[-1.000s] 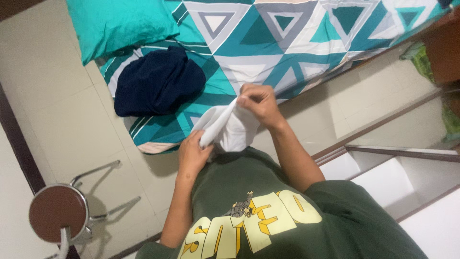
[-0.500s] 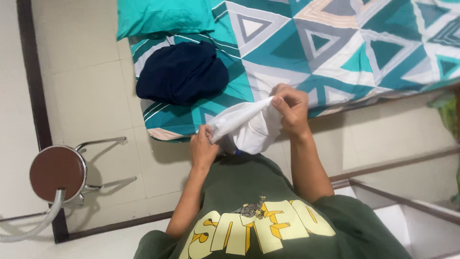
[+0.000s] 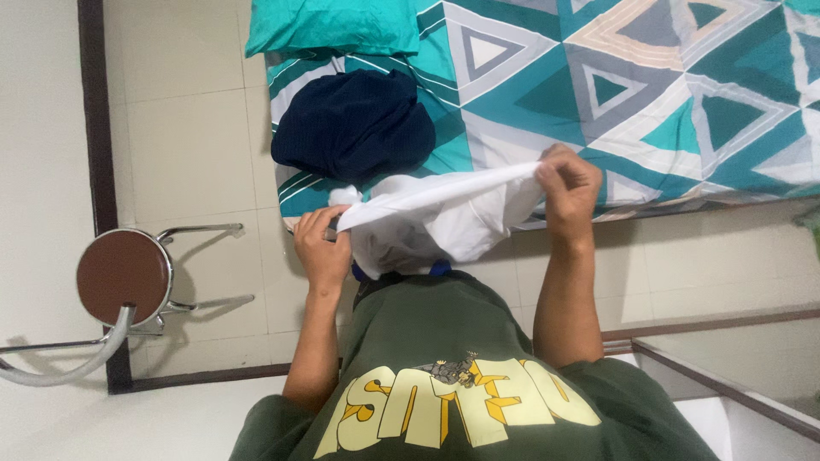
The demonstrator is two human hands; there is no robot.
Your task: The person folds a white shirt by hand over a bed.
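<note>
White cloth sits pinched in our fingers [image 3: 547,175]; right hand [image 3: 568,192] and left hand [image 3: 320,248] stretch the white garment [image 3: 436,213] taut above the bed [image 3: 649,102] edge; we judge it mid-straightening; folding needs both grips kept.

Stretched between left hand [image 3: 320,248] and right hand [image 3: 568,183]: white garment [image 3: 436,218], pinched at both ends. Beyond it, navy clothing [image 3: 354,124] and teal pillow [image 3: 333,27] on triangle-patterned bedsheet [image 3: 649,94]. Round brown stool [image 3: 124,275] on floor.
</note>
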